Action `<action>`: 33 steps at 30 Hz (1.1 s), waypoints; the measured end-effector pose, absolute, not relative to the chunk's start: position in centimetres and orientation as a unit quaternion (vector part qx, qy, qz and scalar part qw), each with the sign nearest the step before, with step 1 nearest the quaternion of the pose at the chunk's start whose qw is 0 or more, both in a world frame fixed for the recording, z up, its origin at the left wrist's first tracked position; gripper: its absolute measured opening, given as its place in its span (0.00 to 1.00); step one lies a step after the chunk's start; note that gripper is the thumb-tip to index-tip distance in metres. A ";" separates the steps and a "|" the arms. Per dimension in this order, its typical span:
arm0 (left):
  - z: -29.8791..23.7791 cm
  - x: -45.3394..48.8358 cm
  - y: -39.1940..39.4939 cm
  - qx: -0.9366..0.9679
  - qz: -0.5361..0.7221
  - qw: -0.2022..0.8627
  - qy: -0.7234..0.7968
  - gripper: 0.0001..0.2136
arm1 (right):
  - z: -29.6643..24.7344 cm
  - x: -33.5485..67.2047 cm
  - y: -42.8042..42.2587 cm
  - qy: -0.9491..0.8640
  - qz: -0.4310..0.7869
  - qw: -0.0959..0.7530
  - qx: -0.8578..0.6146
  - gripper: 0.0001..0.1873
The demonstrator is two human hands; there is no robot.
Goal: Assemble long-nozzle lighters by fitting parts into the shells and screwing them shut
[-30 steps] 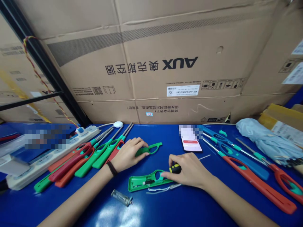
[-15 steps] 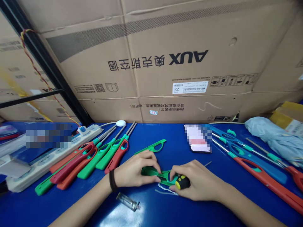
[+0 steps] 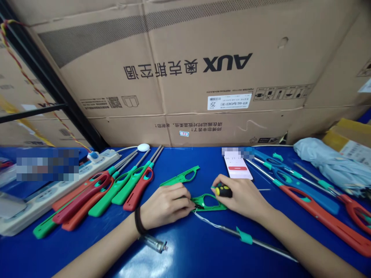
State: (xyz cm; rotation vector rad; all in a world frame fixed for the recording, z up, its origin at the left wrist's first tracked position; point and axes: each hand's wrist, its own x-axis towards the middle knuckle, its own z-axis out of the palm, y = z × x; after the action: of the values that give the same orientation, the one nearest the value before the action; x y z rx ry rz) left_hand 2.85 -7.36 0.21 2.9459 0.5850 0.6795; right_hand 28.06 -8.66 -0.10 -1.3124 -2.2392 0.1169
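While the left hand (image 3: 166,204) pinches the green shell (image 3: 210,202) at the middle of the tabletop (image 3: 188,262), the right hand (image 3: 243,197) has its grip clenched around a screwdriver (image 3: 223,190) at the shell's 1 o'clock. Disassembly looks well along: cover (image 3: 181,177) off at 11 o'clock, tube (image 3: 255,242) out at 4 o'clock, wired to the shell.

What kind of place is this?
Probably a storeroom workbench: cardboard boxes behind a blue table, piles of long lighters, a screwdriver in the right hand, a green lighter shell in the left hand.

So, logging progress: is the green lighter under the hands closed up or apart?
Apart. The left hand holds one green casing half; the other half lies behind it, the metal nozzle tube lies outside, trailing a wire.
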 end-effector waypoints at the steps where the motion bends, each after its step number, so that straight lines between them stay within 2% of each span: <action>1: 0.2 2.9 -7.3 0.951 0.222 0.056 0.206 0.08 | -0.2 28.2 -8.5 -0.826 0.036 0.265 -0.496 0.06; 5: 0.3 2.8 -6.9 0.937 0.215 0.127 0.246 0.06 | 0.1 28.0 -8.8 -0.838 0.062 0.279 -0.464 0.08; 9: 0.5 2.8 -6.8 0.935 0.207 0.144 0.251 0.06 | 0.5 27.0 -10.1 -0.867 0.102 0.239 -0.425 0.13; 15: 0.3 3.0 -6.9 0.930 0.248 0.129 0.238 0.04 | 0.4 26.3 -10.7 -0.877 0.131 0.197 -0.417 0.16; 24: 1.5 3.6 -8.5 0.926 0.309 0.105 0.189 0.03 | 0.6 26.3 -11.3 -0.886 0.137 0.184 -0.402 0.13; 29: 2.7 2.3 -10.2 0.934 0.253 0.150 0.204 0.02 | 1.0 26.0 -12.0 -0.914 0.148 0.149 -0.347 0.10; 33: 3.7 -1.3 -11.5 0.915 0.167 0.198 0.311 0.10 | 1.3 26.2 -12.1 -0.920 0.128 0.149 -0.340 0.10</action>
State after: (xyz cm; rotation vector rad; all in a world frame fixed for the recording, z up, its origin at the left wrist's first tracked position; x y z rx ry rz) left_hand -1.26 -11.53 3.75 2.5596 0.8691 0.4663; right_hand 26.17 -12.12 1.30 -0.9777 -2.6427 0.3681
